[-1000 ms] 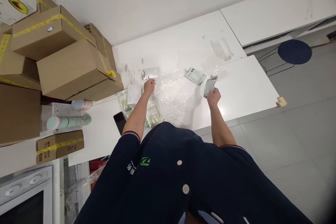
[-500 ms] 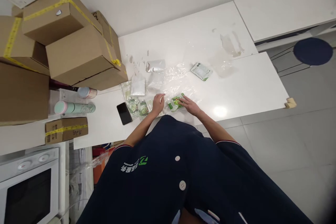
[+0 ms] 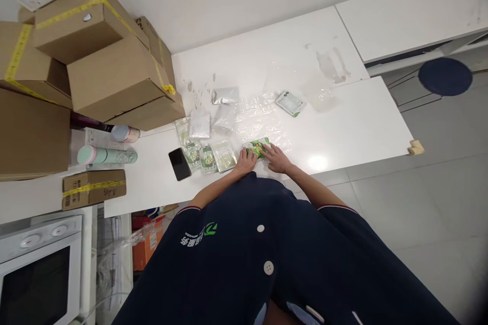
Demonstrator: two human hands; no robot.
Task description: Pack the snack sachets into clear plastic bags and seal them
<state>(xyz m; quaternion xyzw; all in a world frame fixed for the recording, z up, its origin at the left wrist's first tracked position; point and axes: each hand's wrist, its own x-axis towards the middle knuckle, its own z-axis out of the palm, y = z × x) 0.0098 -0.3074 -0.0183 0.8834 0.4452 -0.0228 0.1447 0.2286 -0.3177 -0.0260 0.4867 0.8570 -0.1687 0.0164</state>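
Note:
A green printed packet (image 3: 257, 147) lies on clear plastic film (image 3: 263, 117) near the front edge of the white table (image 3: 362, 132). My left hand (image 3: 246, 161) rests with spread fingers at the packet's left end. Over its right end lies my right hand (image 3: 277, 158), fingers apart and touching the packet. Just left of my left hand are a pale green packet (image 3: 224, 156) and a smaller green packet (image 3: 208, 159). Silvery pouches (image 3: 225, 95) and a white pouch (image 3: 200, 124) sit farther back. A white-and-green packet (image 3: 291, 103) lies behind the film, to the right.
A black phone (image 3: 179, 164) lies at the left front. Cardboard boxes (image 3: 122, 76) are stacked at the back left, with a mint bottle (image 3: 107, 156) and a small box (image 3: 94, 189) below. A wooden block (image 3: 416, 148) sits at the table's right corner.
My left hand has moved right, from beside the pale green packet onto the green printed packet's left end, uncovering the pale one. The printed packet now lies flatter and straighter under both hands.

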